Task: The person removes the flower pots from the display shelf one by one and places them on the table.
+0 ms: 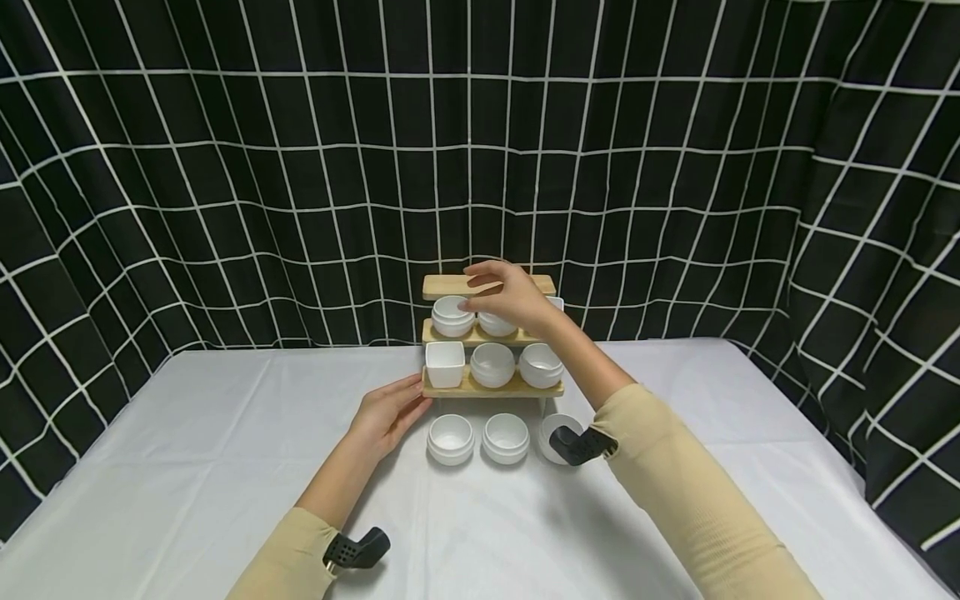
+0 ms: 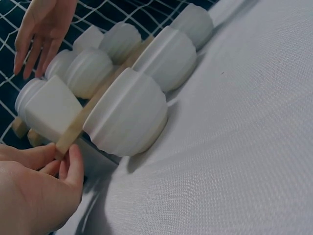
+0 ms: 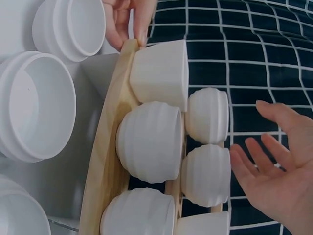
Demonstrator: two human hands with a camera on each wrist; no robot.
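Note:
A tiered stand with wooden shelves [image 1: 491, 393] holds small white pots. My left hand [image 1: 381, 417] pinches the left end of the lowest shelf between thumb and fingers, as the left wrist view shows. On that shelf sit a square pot [image 1: 445, 365] and two round pots [image 1: 492, 366]. The middle shelf bears two round pots [image 1: 452, 318] and a square pot [image 3: 203, 225], partly hidden by my right arm in the head view. My right hand [image 1: 513, 296] hovers over the middle shelf's pots, fingers spread and holding nothing. The top shelf [image 1: 442, 287] shows bare wood.
Three round white pots [image 1: 506, 439] stand in a row on the white tablecloth [image 1: 247, 458] before the stand, the rightmost partly covered by the right wrist camera [image 1: 577, 446]. A black curtain with a white grid [image 1: 300, 183] hangs behind.

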